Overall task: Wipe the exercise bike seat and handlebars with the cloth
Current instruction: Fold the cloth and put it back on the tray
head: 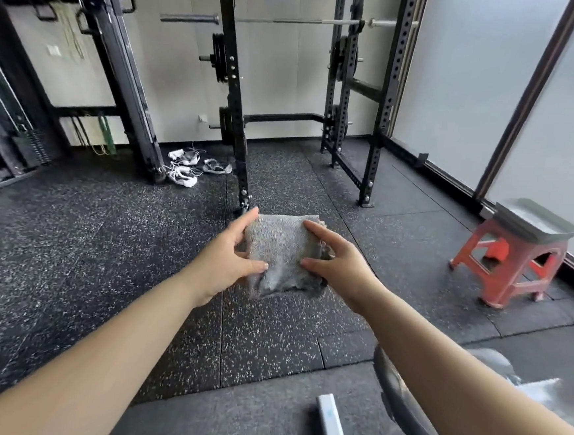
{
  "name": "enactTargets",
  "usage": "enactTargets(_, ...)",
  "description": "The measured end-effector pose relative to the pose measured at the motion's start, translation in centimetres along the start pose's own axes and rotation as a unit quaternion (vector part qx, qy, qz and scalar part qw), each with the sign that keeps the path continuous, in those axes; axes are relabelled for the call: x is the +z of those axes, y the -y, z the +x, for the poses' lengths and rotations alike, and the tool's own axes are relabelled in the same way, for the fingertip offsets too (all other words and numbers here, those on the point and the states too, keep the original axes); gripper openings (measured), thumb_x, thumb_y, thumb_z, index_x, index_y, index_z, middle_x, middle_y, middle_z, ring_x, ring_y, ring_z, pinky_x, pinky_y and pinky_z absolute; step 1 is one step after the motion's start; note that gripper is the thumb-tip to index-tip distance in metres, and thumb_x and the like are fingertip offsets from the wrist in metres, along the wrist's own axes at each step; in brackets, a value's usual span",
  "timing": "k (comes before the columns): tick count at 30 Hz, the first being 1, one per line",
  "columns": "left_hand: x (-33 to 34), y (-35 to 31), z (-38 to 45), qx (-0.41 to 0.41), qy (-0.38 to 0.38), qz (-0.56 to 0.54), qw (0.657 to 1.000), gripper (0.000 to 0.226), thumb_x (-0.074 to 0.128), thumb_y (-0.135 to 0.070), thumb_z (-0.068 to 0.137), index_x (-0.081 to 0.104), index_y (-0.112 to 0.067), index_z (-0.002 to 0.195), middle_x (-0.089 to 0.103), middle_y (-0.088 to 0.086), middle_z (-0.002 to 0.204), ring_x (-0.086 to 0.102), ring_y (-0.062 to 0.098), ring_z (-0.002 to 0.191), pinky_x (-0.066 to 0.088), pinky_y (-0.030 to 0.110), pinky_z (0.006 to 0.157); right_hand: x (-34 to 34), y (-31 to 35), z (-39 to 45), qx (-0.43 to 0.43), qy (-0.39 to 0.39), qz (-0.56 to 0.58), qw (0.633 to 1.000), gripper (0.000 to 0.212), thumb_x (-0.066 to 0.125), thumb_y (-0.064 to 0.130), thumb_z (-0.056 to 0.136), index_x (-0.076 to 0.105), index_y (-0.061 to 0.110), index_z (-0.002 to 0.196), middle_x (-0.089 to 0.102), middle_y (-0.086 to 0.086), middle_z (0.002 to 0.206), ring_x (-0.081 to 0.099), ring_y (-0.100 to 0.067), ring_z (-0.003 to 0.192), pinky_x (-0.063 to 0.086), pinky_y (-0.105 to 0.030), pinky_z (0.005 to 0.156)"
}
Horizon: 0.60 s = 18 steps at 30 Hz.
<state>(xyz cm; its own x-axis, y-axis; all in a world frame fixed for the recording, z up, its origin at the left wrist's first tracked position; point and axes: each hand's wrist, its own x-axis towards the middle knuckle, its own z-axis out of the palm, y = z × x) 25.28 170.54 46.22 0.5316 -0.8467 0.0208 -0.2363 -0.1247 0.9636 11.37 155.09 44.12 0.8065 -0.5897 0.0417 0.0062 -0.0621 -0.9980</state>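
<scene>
Head view: folded grey terry cloth, held between left hand and right hand.

Cloth: grey terry, folded to a rough square w/ frayed edges, lower edge drooping a bit. Held up in the air above the speckled rubber floor, approx mid-view, not touching it. Left hand pinches its left edge, right hand its right edge, thumbs on the near face. Bike: only a blurred grey curved part w/ a white bar shows at the bottom right; seat & handlebars can't be made out.
</scene>
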Motion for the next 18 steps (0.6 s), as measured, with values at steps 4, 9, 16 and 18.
enactTargets(4,-3.0,0.2,6.9,-0.003,-0.022,-0.022,1.0,0.071,0.072,-0.016,0.076,0.04,-0.052,0.129,0.05,0.001,0.137,0.052,0.025,0.123,0.045,0.056,0.098,-0.2,0.4,7.2,-0.007,0.002,0.003,1.0,0.07,0.07,-0.005,0.076,0.055,0.035,0.13,0.051,0.006,0.133,0.059,-0.002,0.095,0.052,-0.013,0.068)
enactTargets(9,-5.0,-0.3,15.0,-0.034,-0.064,-0.088,0.993,0.076,0.067,-0.001,0.08,0.032,-0.033,0.139,0.066,0.007,0.117,0.066,0.024,0.102,0.048,0.053,0.095,-1.5,1.3,14.4,-0.004,-0.005,-0.007,1.0,0.071,0.069,-0.006,0.077,0.054,0.04,0.128,0.046,0.005,0.137,0.055,-0.003,0.098,0.054,-0.016,0.068)
enactTargets(16,-4.9,-0.2,29.2,-0.006,0.002,-0.061,0.998,0.076,0.069,0.001,0.078,0.035,-0.029,0.139,0.061,0.009,0.121,0.065,0.021,0.102,0.05,0.044,0.096,-6.3,0.4,25.5,-0.002,-0.081,0.016,0.997,0.074,0.072,0.0,0.077,0.046,0.046,0.129,0.048,-0.008,0.132,0.058,-0.025,0.112,0.059,-0.037,0.079)
enactTargets(18,-4.7,0.3,34.1,-0.008,0.032,-0.068,0.997,0.074,0.069,0.0,0.078,0.036,-0.026,0.139,0.063,0.008,0.119,0.065,0.021,0.102,0.05,0.043,0.096,-8.1,-0.3,28.9,0.002,-0.111,0.014,0.994,0.071,0.072,0.0,0.075,0.051,0.051,0.12,0.052,-0.012,0.128,0.061,-0.031,0.11,0.057,-0.048,0.085)
